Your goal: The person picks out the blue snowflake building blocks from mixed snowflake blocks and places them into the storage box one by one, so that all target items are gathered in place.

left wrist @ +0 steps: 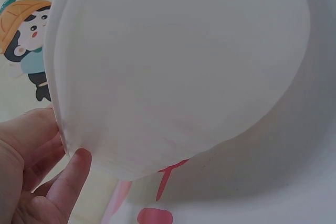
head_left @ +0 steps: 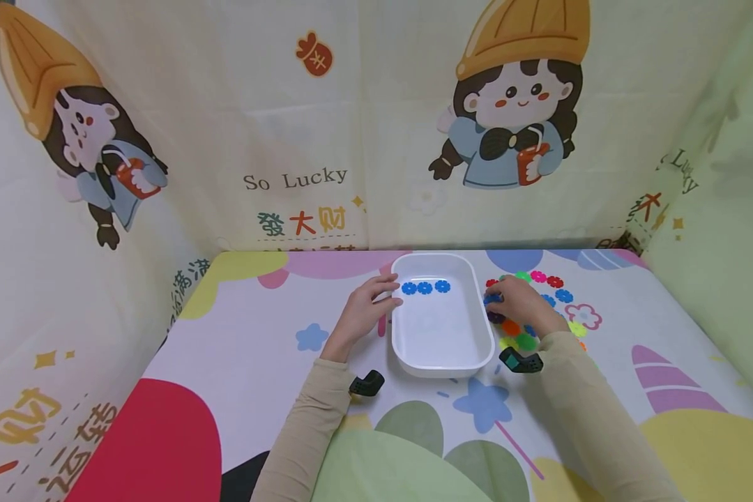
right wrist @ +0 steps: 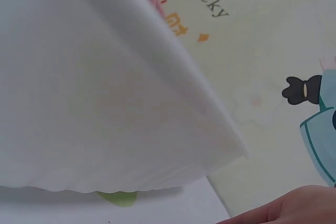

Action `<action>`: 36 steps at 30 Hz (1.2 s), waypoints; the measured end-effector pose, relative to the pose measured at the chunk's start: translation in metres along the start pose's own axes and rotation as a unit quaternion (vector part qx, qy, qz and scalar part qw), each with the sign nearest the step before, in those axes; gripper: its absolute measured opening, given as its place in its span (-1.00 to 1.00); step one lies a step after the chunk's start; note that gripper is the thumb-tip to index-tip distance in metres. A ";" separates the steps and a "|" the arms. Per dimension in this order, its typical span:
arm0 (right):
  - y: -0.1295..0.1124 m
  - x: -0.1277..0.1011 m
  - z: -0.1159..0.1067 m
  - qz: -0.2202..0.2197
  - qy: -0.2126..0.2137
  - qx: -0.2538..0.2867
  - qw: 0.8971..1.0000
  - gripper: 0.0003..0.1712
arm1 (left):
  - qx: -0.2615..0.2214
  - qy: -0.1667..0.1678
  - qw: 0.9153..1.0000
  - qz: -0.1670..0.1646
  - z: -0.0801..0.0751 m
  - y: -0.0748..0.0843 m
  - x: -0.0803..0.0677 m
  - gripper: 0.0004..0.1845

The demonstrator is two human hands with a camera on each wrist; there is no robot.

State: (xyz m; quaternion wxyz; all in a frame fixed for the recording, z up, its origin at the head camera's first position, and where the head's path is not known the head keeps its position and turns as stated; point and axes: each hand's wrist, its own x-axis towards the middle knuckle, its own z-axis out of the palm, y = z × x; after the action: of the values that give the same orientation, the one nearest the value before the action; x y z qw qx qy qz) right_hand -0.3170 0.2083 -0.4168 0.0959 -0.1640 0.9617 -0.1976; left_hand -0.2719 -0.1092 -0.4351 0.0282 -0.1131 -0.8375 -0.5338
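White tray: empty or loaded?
Loaded, barely: the white tray holds three blue flower discs in a row at its far end; the rest of its floor is bare.

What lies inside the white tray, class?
Inside the white tray three blue flower discs lie in a row at the far end. The remaining floor shows bare white; nothing covers it.

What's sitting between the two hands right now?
The white tray, seen in the head view, with three blue flower pieces inside; left hand touches its rim, right hand rests on the colored pieces.
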 end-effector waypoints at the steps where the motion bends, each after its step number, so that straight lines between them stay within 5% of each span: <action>1: 0.000 0.000 -0.001 -0.001 -0.004 0.001 1.000 -0.55 | 0.001 0.001 1.000 -0.001 0.000 0.000 0.000 -0.58; 19: -0.008 -0.002 -0.025 0.011 0.020 -0.014 1.000 -0.50 | 0.002 0.006 1.000 -0.009 0.000 -0.001 0.000 -0.61; 36: -0.066 0.015 -0.058 -0.026 0.062 0.003 0.998 -0.54 | 0.005 -0.001 1.000 -0.005 0.000 -0.001 0.000 -0.58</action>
State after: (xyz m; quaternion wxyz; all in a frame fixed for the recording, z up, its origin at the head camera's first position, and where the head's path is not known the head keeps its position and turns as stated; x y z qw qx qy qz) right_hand -0.3274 0.1663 -0.3391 0.0312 -0.1763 0.9606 -0.2124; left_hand -0.2719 -0.1102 -0.4362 0.0251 -0.1099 -0.8405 -0.5300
